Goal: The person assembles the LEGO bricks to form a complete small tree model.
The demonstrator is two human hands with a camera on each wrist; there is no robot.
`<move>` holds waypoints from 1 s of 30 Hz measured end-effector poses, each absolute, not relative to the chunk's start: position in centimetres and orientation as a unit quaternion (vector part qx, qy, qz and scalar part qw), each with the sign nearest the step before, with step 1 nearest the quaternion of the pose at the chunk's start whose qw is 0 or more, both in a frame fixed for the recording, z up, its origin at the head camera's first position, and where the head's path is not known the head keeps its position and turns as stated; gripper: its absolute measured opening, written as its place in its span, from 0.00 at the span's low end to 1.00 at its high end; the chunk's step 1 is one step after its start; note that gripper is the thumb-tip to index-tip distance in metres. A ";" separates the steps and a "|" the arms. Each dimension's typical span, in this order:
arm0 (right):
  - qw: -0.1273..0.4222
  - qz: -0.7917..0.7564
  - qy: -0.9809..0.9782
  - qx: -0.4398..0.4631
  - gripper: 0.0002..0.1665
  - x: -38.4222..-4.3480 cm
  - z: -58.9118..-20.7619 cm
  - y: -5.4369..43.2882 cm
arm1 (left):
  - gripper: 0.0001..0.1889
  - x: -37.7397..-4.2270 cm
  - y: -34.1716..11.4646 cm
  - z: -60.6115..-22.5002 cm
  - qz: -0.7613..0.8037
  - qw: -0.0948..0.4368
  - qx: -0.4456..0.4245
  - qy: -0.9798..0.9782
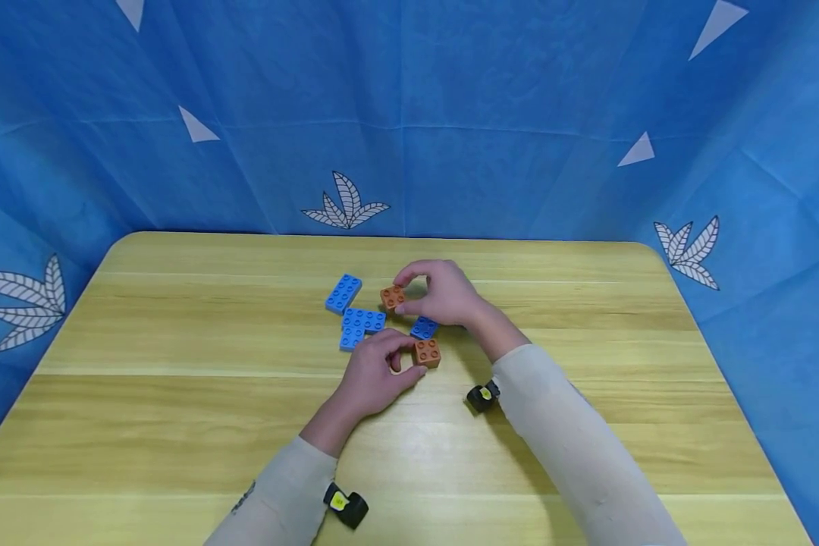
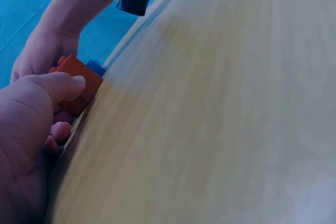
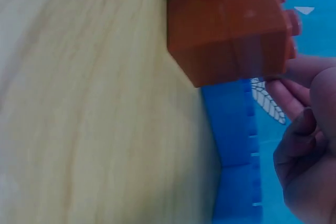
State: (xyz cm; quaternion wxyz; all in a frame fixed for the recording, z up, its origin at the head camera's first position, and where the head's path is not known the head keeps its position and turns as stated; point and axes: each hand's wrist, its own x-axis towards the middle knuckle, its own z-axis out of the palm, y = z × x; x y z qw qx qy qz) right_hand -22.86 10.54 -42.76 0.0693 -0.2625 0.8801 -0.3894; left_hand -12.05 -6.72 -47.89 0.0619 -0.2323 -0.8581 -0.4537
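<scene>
The near orange block [image 1: 427, 353] and far orange block [image 1: 392, 298] each have a square top with four round studs and smooth sides. Both are located mid-table. Blue blocks [image 1: 364, 319] lie left of the far orange block; a separate blue block [image 1: 424, 327] lies between the two orange units. The table [image 1: 573, 303] extends well past the blocks at left and right; its far edge runs beyond the right hand [image 1: 444, 294]. The left hand [image 1: 377, 371] pinches the near block, thumb on the near side, fingers parted to block width. The right hand, angled in from near right, pinches the far block between thumb and finger.
</scene>
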 end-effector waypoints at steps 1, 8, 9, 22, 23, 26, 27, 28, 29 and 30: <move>0.062 -0.395 0.878 -0.261 0.18 -22.7 -42.6 10.7 | 0.15 -12.0 -6.7 -47.9 -0.454 0.062 -0.233 -0.858; 0.036 -0.432 0.863 -0.257 0.18 -21.0 -41.4 11.8 | 0.15 -12.1 -6.6 -47.8 -0.457 0.063 -0.238 -0.854; 0.036 -0.438 0.861 -0.258 0.19 -20.8 -41.2 12.0 | 0.15 -12.1 -6.6 -47.8 -0.456 0.064 -0.238 -0.855; 0.039 -0.479 0.844 -0.238 0.19 -17.1 -41.1 15.2 | 0.14 -12.1 -6.4 -47.6 -0.446 0.049 -0.223 -0.865; 0.040 -0.478 0.845 -0.236 0.18 -16.9 -41.2 15.4 | 0.14 -12.1 -6.4 -47.6 -0.448 0.048 -0.222 -0.865; 0.045 -0.478 0.845 -0.234 0.18 -16.2 -41.5 15.9 | 0.15 -12.0 -6.4 -47.5 -0.450 0.048 -0.220 -0.864; 0.045 -0.477 0.846 -0.235 0.17 -16.0 -41.6 16.0 | 0.15 -12.0 -6.5 -47.5 -0.451 0.047 -0.219 -0.864; 0.045 -0.475 0.847 -0.234 0.17 -15.8 -41.7 16.1 | 0.15 -11.9 -6.5 -47.5 -0.451 0.046 -0.218 -0.864; 0.045 -0.475 0.847 -0.235 0.17 -15.7 -41.7 16.2 | 0.15 -11.9 -6.5 -47.4 -0.451 0.045 -0.217 -0.865; 0.045 -0.475 0.847 -0.237 0.17 -15.5 -41.8 16.3 | 0.16 -11.9 -6.5 -47.4 -0.450 0.045 -0.217 -0.865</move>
